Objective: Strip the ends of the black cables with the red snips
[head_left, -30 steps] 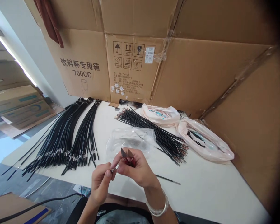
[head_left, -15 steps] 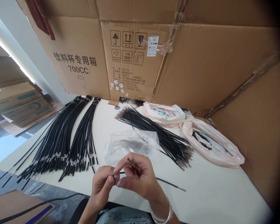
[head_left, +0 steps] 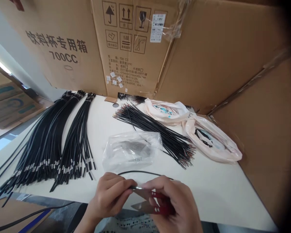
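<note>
My left hand (head_left: pixel 113 194) pinches the end of a thin black cable (head_left: pixel 145 171), which loops behind both hands. In my right hand (head_left: pixel 177 200) is a pair of red-handled snips (head_left: pixel 163 204), blades apart and pointing left. The right fingertips meet the silvery tip of the cable at the left fingertips. A clear plastic bag (head_left: pixel 133 150) lies just beyond my hands, its contents hard to make out.
Bundles of black cables (head_left: pixel 46 129) fan out on the left of the white table (head_left: pixel 223 191). Another cable bundle (head_left: pixel 157 132) lies beyond the bag. Two pinkish bags (head_left: pixel 214 152) (head_left: pixel 181 118) hold small parts. Cardboard walls (head_left: pixel 220 58) stand behind and right.
The snips, earlier tucked in my right palm, now extend left with blades apart. My right hand has moved to the right and down. The camera view has shifted.
</note>
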